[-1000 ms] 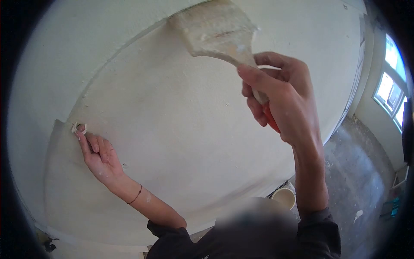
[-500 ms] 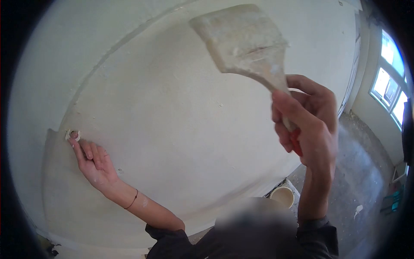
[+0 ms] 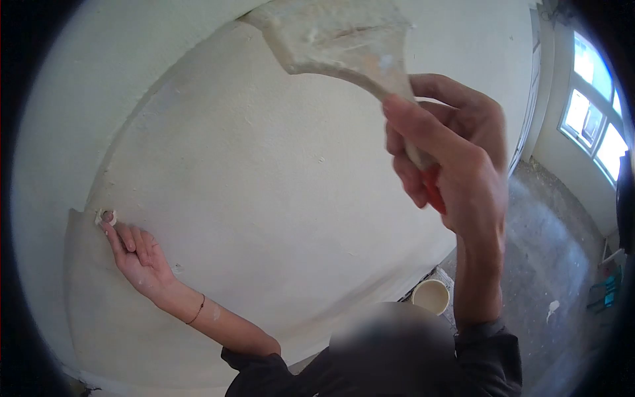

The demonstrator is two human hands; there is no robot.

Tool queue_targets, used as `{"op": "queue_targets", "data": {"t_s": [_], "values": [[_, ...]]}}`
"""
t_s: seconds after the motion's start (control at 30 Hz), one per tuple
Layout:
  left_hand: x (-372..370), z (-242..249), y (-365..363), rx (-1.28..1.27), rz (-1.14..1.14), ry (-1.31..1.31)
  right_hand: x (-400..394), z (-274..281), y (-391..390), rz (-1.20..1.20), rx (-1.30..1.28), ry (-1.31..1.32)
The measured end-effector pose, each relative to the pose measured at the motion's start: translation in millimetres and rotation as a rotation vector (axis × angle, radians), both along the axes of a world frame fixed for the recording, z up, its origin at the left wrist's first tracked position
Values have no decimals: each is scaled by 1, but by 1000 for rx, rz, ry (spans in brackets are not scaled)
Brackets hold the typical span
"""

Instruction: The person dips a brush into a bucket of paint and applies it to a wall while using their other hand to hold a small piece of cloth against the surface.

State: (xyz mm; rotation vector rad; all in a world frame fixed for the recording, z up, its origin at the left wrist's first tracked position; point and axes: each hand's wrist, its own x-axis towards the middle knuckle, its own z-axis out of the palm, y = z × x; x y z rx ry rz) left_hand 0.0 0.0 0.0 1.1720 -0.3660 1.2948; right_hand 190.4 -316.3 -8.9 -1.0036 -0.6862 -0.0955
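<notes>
My right hand [image 3: 456, 145] is closed around the handle of a wide putty knife [image 3: 337, 43] coated in pale plaster. A red part of the handle shows below my fingers. The blade points up and left, its upper part cut off by the frame's top, its left corner overlapping the curved seam in the wall. Far to the left, my left hand [image 3: 142, 261] lies close to the wall [image 3: 264, 165] with palm up and fingers curled. Its fingertips are at a small whitish ring [image 3: 106, 217], with one fingertip showing inside it; what the ring is stays unclear.
A cream-coloured bucket [image 3: 431, 297] stands on the floor at the wall's foot. Grey concrete floor [image 3: 542, 245] with a white splotch stretches along the right. Beyond are a bright window [image 3: 595, 119] and a teal object [image 3: 605, 291]. A blurred patch covers the bottom middle.
My right hand and the putty knife have moved up and left in view, taking the blade's top out of frame. My left hand stays at the ring, while the whole view has shifted slightly.
</notes>
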Motion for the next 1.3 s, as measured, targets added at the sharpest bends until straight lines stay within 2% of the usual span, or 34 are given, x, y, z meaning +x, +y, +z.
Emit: {"op": "queue_targets", "data": {"t_s": [0.2, 0.3, 0.37, 0.57, 0.63, 0.73, 0.87, 1.0, 1.1, 1.3], "values": [[-2, 9, 6, 35, -25, 25, -10, -23, -11, -74, -86, 99], [-3, 12, 9, 56, -40, 21, -10, -40, -9, -190, -59, 106], [-2, 11, 8, 77, -50, 20, -7, -47, -14, -302, -211, 37], [-2, 9, 5, 60, -16, 17, 2, -40, -4, -497, -273, -235], [0, 9, 1, 7, 74, 15, 6, -34, 2, -505, -261, -263], [-2, 9, 4, 30, -27, 20, 14, -22, 13, -586, -309, -376], [-1, 9, 4, 22, 28, 33, 19, -7, 30, -697, -371, -453], [0, 9, 2, -3, 53, 26, 13, 5, 26, -751, -350, -509], [1, 10, -2, 1, 46, 26, 12, -4, 14, -741, -230, -550], [0, 10, -1, 7, 44, 20, -7, -23, 2, -827, -184, -392]]}}
